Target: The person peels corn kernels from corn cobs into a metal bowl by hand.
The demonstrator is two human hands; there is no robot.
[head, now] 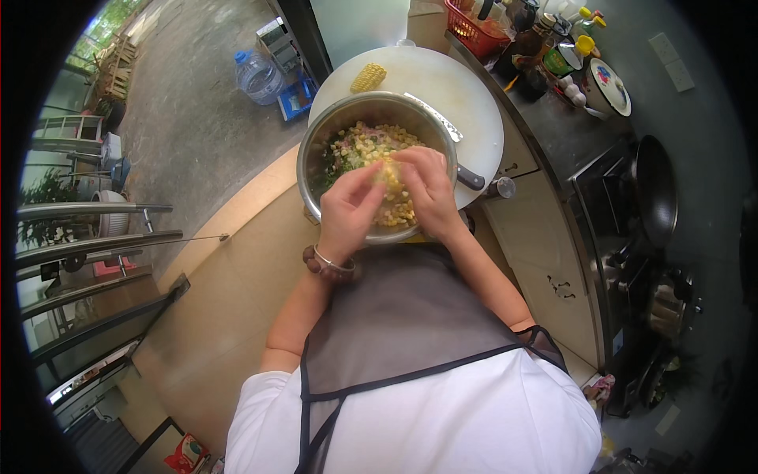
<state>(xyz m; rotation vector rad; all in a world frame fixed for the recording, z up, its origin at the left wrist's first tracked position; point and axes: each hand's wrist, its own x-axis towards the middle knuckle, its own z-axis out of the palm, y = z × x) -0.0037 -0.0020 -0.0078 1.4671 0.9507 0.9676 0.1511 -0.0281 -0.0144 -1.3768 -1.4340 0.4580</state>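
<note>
Both my hands are over a large stainless steel pot (305,178) that sits on a round white cutting board (479,118). Between my left hand (349,207) and my right hand (429,186) is a blurred yellow piece of corn (391,175), touched by the fingers of both. Loose corn kernels (361,139) lie in the pot over chopped greens and something pinkish. Behind the pot a corn cob piece (368,77) rests on the board. A knife with a dark handle (470,177) lies on the board at the pot's right, its blade partly hidden by the rim.
A red basket (477,35), bottles and a lidded enamel pot (609,89) stand on the counter at the right. Farther along are a stove and a black frying pan (656,189). A big water bottle (259,77) stands on the floor at the upper left.
</note>
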